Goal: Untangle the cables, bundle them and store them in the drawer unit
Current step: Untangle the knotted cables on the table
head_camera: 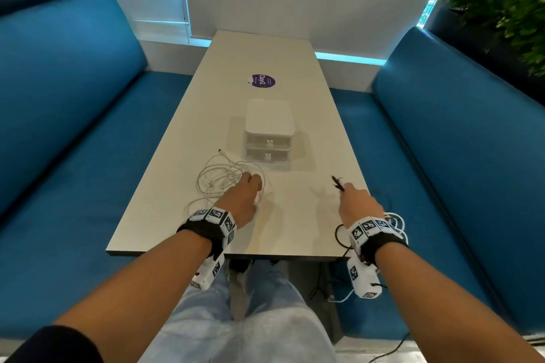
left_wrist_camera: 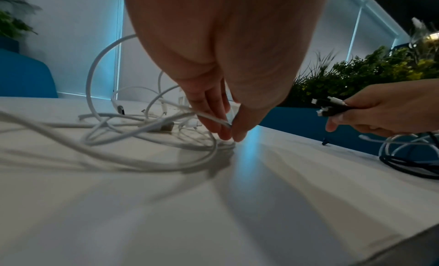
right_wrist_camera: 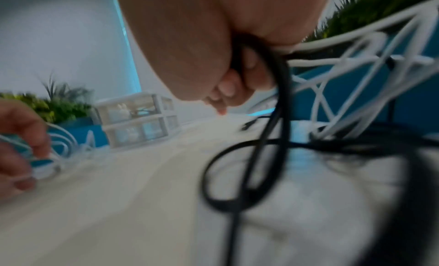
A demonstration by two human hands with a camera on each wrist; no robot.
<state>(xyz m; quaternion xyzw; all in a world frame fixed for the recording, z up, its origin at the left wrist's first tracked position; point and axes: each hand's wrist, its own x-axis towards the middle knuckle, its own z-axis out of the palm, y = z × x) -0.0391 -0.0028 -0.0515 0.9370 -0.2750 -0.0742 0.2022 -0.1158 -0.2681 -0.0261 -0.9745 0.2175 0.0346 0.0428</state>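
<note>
A loose tangle of white cables (head_camera: 219,178) (left_wrist_camera: 133,125) lies on the pale table (head_camera: 265,68), in front of and left of a small white two-drawer unit (head_camera: 269,134) (right_wrist_camera: 137,120) whose drawers are closed. My left hand (head_camera: 250,186) (left_wrist_camera: 228,129) reaches down into the tangle and pinches one white strand between thumb and fingers. My right hand (head_camera: 352,196) (right_wrist_camera: 237,86) grips a bunch of black and white cables (head_camera: 337,183) (left_wrist_camera: 332,108) near the table's right edge. Their plug ends stick out past the fist. Black loops (right_wrist_camera: 249,166) and white loops (right_wrist_camera: 344,82) trail down behind the wrist.
Blue benches (head_camera: 73,127) run along both sides of the table. A purple round sticker (head_camera: 261,81) lies beyond the drawer unit. Green plants (head_camera: 507,9) stand behind the benches. More cable hangs off the table's near right corner (head_camera: 345,244).
</note>
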